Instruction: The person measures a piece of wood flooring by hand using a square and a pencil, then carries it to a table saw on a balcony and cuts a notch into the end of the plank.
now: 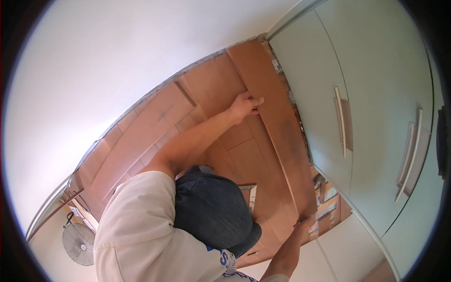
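Note:
A long reddish-brown floor plank runs from the far wall corner down along the right-hand cabinets. My left hand grips its left edge in the upper half, fingers curled at the edge. At the plank's near end, my right hand holds the corner, partly hidden by the board. Brown boards of the laid floor lie to the left of the plank. Beside my bent legs in dark blue cloth, part of a white square with ruler marks shows on the floor.
Another board lies on the flooring near the white wall. Pale green cabinets with bar handles stand at right, a rough gap with debris along their base. A fan stands at lower left. Patterned flooring shows beyond my right hand.

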`<act>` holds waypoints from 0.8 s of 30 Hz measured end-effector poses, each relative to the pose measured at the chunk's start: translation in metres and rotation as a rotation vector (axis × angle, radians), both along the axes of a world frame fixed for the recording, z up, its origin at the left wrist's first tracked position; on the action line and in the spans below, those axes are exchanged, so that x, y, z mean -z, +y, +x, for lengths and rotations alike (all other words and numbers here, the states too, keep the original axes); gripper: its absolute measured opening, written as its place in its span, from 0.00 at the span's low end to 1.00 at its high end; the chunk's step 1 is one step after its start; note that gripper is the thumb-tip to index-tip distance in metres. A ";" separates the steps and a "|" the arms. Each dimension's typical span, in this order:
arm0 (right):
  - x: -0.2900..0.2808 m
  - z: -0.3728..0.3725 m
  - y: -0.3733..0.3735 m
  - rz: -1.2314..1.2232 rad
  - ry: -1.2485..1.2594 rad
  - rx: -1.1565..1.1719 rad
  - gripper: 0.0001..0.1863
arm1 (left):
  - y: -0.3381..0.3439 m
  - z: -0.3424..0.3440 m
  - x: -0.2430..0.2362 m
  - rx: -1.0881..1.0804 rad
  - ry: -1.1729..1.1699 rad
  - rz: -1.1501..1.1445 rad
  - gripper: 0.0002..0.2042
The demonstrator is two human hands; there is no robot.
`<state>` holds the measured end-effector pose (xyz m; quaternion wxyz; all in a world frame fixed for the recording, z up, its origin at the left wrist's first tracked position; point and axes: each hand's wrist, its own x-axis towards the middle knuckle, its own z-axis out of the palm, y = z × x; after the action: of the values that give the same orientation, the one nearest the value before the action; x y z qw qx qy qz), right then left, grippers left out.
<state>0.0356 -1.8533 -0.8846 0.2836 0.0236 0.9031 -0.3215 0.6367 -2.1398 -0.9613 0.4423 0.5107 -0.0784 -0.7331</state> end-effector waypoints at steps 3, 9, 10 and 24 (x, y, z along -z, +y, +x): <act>0.006 0.006 -0.005 -0.079 -0.011 -0.078 0.19 | -0.018 0.008 -0.014 -0.017 -0.119 0.052 0.21; 0.040 -0.027 0.000 0.122 0.035 -0.057 0.23 | -0.027 0.013 -0.002 -0.144 -0.233 -0.025 0.24; 0.044 -0.015 -0.010 0.185 0.015 -0.058 0.26 | -0.025 0.016 0.002 -0.117 -0.247 -0.026 0.24; 0.045 -0.051 0.015 0.373 0.385 -0.431 0.21 | -0.032 0.005 0.006 -0.105 -0.188 -0.024 0.17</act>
<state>-0.0157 -1.8386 -0.9292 0.1603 -0.1773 0.9675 -0.0821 0.6412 -2.1717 -0.9676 0.4768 0.5755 -0.1014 -0.6566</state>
